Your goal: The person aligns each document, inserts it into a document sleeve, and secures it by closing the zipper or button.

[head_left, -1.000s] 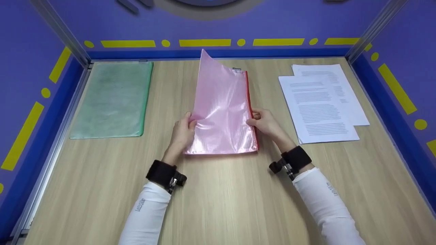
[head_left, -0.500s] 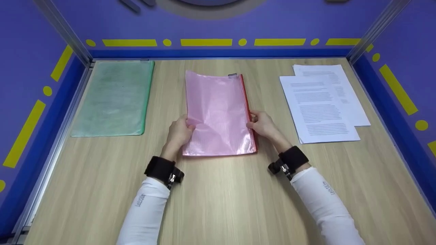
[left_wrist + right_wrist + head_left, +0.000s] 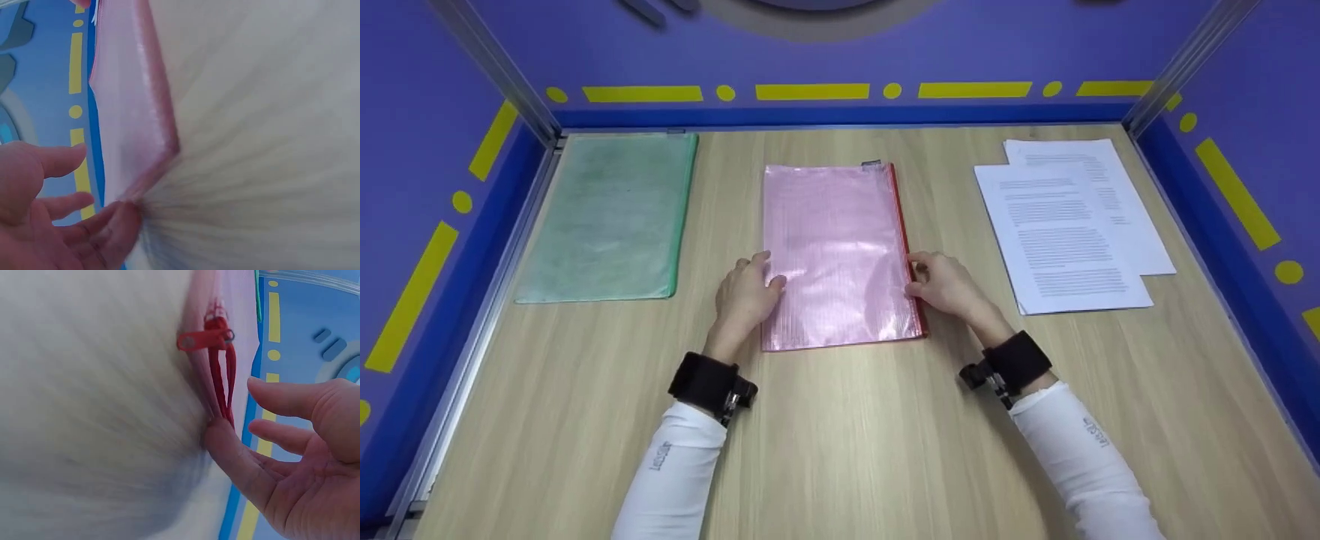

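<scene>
A pink zip folder (image 3: 832,247) with a red zip along its right side lies flat mid-table. At its left edge is my left hand (image 3: 744,294), the thumb over the edge; in the left wrist view this hand (image 3: 62,208) has thumb and fingers spread apart, low fingers right at the folder's corner (image 3: 135,194). My right hand (image 3: 949,285) touches the zip edge. The right wrist view shows this hand (image 3: 304,450) with thumb and fingers apart, one low finger against the edge. There a red zip pull (image 3: 199,340) hangs sideways, and the two zip strips stand parted below it.
A green zip folder (image 3: 607,217) lies at the back left. Two overlapping stacks of printed paper (image 3: 1065,240) lie on the right. Blue panels (image 3: 825,60) with yellow marks wall the wooden table (image 3: 840,450) at the back and sides.
The raised upper left part of the pink folder has come down, and the folder now lies flat and smoother. My left hand has loosened its grip and shifted slightly left; my right fingers have relaxed.
</scene>
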